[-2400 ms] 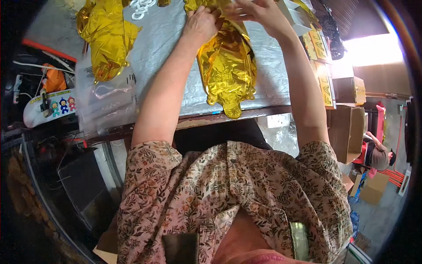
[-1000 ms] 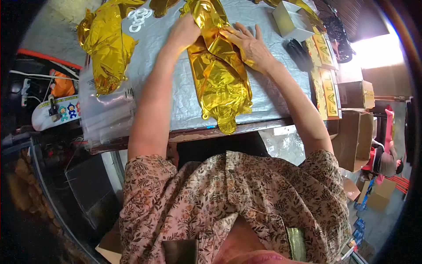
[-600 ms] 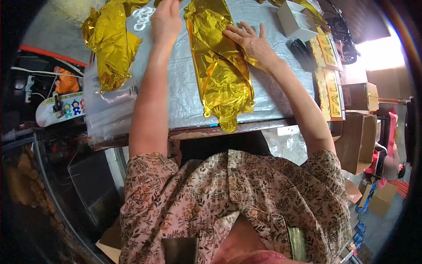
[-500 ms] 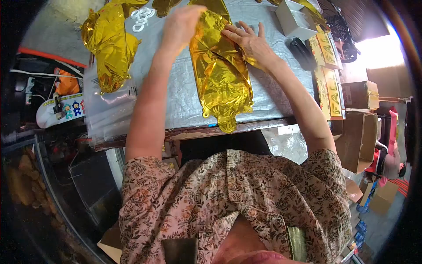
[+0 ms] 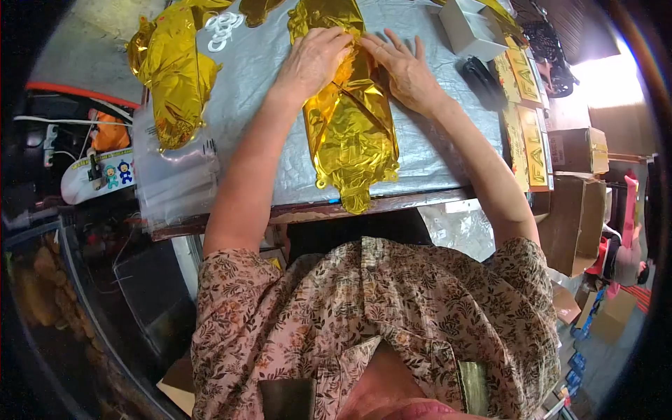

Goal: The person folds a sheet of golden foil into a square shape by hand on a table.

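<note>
A gold foil balloon, deflated and creased, lies lengthwise on the table, its small tab hanging toward the near edge. My left hand rests palm down on its upper part, fingers stretched out across the foil toward the right. Along the balloon's right edge, my right hand touches the foil with its thumb side, its other fingers spread apart. The two hands' fingertips almost meet near the balloon's middle line. Foil under my left palm is hidden.
Another crumpled gold foil balloon lies at the left, beside white rings. On the right are a white box, a black object and printed "FALL" packs. Clear plastic bags hang over the left table edge.
My left hand has come down and to the right onto the foil, from the balloon's upper left. My right hand has shifted slightly. The balloon's upper end has turned a little left.
</note>
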A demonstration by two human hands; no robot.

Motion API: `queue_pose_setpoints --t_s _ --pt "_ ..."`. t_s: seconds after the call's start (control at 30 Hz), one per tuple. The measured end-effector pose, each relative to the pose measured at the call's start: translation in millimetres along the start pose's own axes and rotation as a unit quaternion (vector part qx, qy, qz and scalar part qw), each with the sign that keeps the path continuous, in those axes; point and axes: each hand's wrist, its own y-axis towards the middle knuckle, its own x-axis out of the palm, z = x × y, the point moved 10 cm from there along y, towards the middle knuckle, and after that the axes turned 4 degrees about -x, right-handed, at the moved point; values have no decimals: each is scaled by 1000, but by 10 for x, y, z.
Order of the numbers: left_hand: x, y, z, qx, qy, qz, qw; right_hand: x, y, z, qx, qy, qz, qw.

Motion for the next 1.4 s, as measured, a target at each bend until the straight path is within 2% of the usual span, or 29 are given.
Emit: queue_pose_setpoints --t_s 0.07,0.2,0.5,0.57,0.67,1.1,1.2,1.4 --pt "6 -6 13 3 2 -6 1000 4 5 49 2 -90 -21 996" --pt "21 2 24 4 3 -4 1000 18 10 26 -25 -83 -11 996" --pt "12 23 34 -37 -6 -27 999 33 18 10 -11 -78 -38 996" --pt "68 15 55 -29 34 -53 998 21 7 4 -20 -72 -31 997" --pt "62 -1 74 -17 40 -45 998 46 10 14 -20 -54 -27 998" --pt "58 41 -49 -39 -3 -47 998 48 -19 23 -12 -39 -39 998" --pt "40 36 15 -8 18 -40 999 4 -48 -2 -13 -38 -39 998" --pt "75 129 0 -13 1 -48 999 -25 -166 -197 -40 -40 -30 998"
